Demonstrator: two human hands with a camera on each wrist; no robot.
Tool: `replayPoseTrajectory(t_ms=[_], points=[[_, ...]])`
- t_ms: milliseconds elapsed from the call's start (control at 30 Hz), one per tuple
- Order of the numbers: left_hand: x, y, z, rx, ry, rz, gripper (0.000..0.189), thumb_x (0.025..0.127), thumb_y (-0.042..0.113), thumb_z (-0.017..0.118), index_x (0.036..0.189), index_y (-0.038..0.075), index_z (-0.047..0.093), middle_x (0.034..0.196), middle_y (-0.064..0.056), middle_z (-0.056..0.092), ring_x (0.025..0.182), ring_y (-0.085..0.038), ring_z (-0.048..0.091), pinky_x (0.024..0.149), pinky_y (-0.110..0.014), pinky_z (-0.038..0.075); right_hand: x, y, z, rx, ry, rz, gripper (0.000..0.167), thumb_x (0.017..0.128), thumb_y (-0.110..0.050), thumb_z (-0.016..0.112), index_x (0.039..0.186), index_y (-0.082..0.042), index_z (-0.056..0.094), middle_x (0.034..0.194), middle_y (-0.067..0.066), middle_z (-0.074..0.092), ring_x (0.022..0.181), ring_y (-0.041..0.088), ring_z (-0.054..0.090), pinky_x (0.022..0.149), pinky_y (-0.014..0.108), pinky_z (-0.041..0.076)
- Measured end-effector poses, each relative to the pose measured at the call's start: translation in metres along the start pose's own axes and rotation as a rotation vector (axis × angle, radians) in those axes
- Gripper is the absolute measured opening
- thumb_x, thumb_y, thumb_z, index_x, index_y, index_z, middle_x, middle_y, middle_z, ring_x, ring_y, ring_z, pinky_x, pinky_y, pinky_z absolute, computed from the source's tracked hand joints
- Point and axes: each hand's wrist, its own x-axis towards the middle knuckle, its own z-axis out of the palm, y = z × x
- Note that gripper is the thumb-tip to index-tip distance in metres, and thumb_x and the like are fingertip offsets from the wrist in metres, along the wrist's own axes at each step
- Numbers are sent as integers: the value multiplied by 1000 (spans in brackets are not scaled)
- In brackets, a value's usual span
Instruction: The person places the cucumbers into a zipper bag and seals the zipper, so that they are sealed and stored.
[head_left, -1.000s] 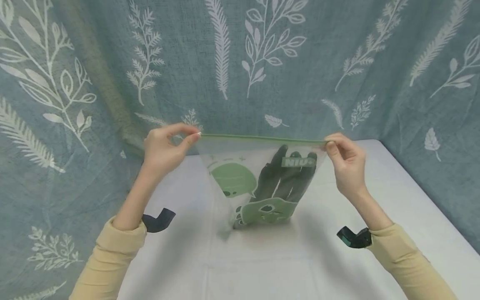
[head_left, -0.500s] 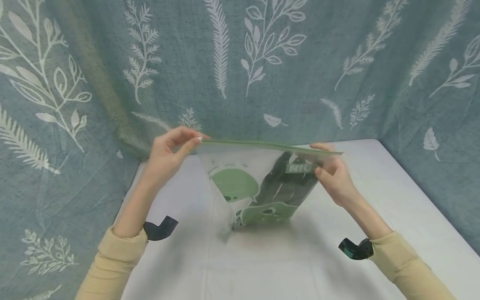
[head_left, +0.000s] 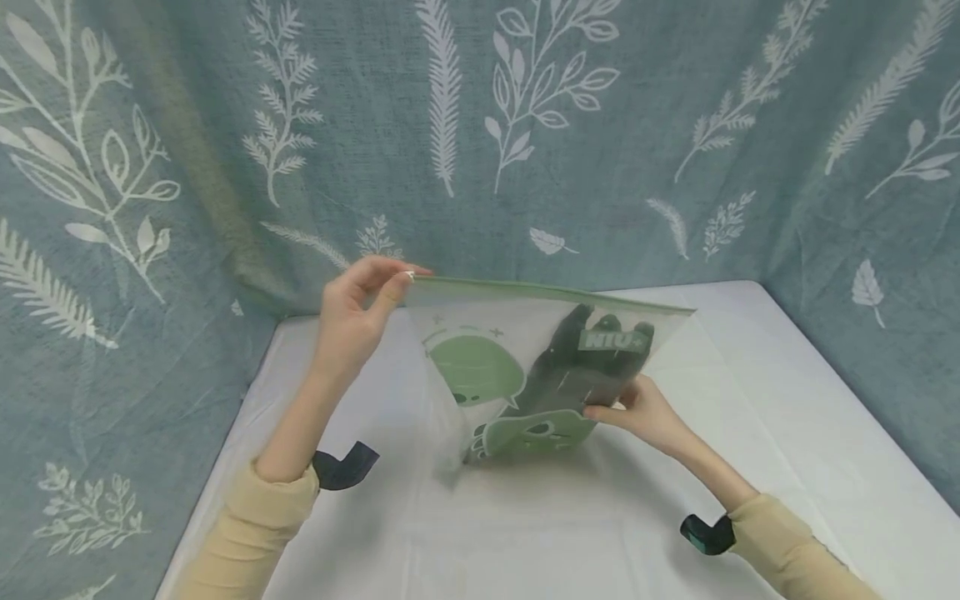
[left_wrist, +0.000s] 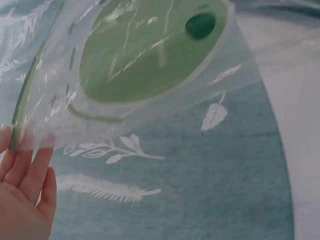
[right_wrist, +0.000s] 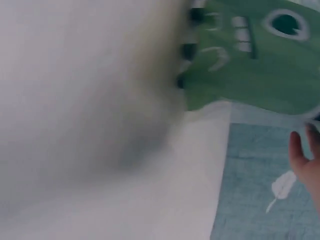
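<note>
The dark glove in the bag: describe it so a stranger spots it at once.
Over the white table, the left hand pinches a clear zip bag by its green top corner. Inside, right of the green printed figures, hangs the dark glove, fingers up, the only non-printed thing.

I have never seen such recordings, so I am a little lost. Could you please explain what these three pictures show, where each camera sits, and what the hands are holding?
There is no machine here: a person works with two bare hands. The wide picture comes from a camera on the person's head, looking down at a white table with leaf-patterned cloth behind it. The other two come from small cameras worn on each wrist, so they look very close and partly blurred.

The left hand pinches the top left corner of a clear bag with green prints, holding it up. The right hand touches the bag low on its right side. Inside lies something dark, perhaps a glove.
</note>
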Motion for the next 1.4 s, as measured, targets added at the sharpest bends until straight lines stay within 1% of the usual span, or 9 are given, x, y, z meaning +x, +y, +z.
replayPoseTrajectory(t_ms=[200, 333, 500, 667, 733, 900, 1033, 1200, 1400], points=[[-24, -36, 1, -287, -201, -255, 72, 88, 31, 67, 146, 10, 29, 149, -8, 41, 140, -28, 35, 115, -45, 31, -5, 2, 11, 11, 16, 10, 41, 86, -3, 66, 124, -3, 51, 109, -20, 61, 97, 0, 60, 76, 23, 55], [-61, -71, 8, -145, -484, -388, 101, 79, 41, 73, 152, 12, 11, 158, -16, 18, 144, -39, 18, 115, -59, 19, -7, 0, 16, 26, 29, 39, 49, 85, -3, 68, 130, -5, 47, 116, -19, 57, 105, -4, 57, 83, 23, 55], [-97, -87, 23, 11, -684, -422, 69, 93, 26, 60, 148, 4, 26, 152, -20, 32, 139, -41, 30, 111, -58, 29, -7, -2, 21, 28, 33, 23, 54, 85, -4, 68, 133, -5, 44, 119, -19, 56, 107, -5, 57, 84, 24, 55], [-104, -86, 33, -31, -665, -400, 45, 103, 26, 41, 141, 2, 41, 138, -19, 51, 124, -31, 53, 101, -41, 47, -7, -2, 21, -7, 70, 18, 50, 85, -3, 68, 130, -4, 47, 120, 2, 62, 100, -3, 60, 76, 25, 57], [-102, -82, 34, -5, -659, -389, 42, 103, 25, 39, 134, -1, 49, 111, -21, 64, 98, -24, 62, 84, -31, 52, -6, -3, 19, -30, 94, 46, 45, 85, -5, 68, 126, -1, 50, 116, 14, 64, 95, -4, 61, 73, 25, 57], [-92, -74, 36, -52, -680, -395, 39, 104, 21, 36, 133, -2, 49, 114, -25, 63, 105, -34, 63, 88, -34, 54, 2, -12, 11, -61, 149, 189, 44, 89, -15, 66, 127, 2, 52, 117, 20, 64, 91, -11, 59, 76, 18, 54], [-83, -75, 39, -153, -663, -523, 43, 105, 25, 35, 139, 1, 43, 135, -20, 54, 122, -32, 56, 96, -40, 52, 15, -19, 5, -36, 115, 316, 47, 92, -24, 63, 127, 4, 52, 87, 9, 67, 70, -6, 55, 66, 20, 52], [-85, -89, 45, -229, -602, -762, 40, 103, 22, 38, 125, -11, 46, 134, -26, 52, 82, -7, 64, 86, -27, 55, 26, -5, 0, 65, -20, 496, 57, 93, -34, 58, 127, 11, 48, 91, 2, 67, 80, 5, 62, 80, 32, 56], [-101, -130, 58, -415, -547, -936, 27, 99, 25, 48, 95, -1, 54, 111, -15, 67, 72, -2, 58, 70, -18, 53, 27, 28, 6, 82, -157, 664, 44, 92, -33, 60, 107, 7, 52, 56, -10, 40, 47, 3, 34, 51, 20, 38]])
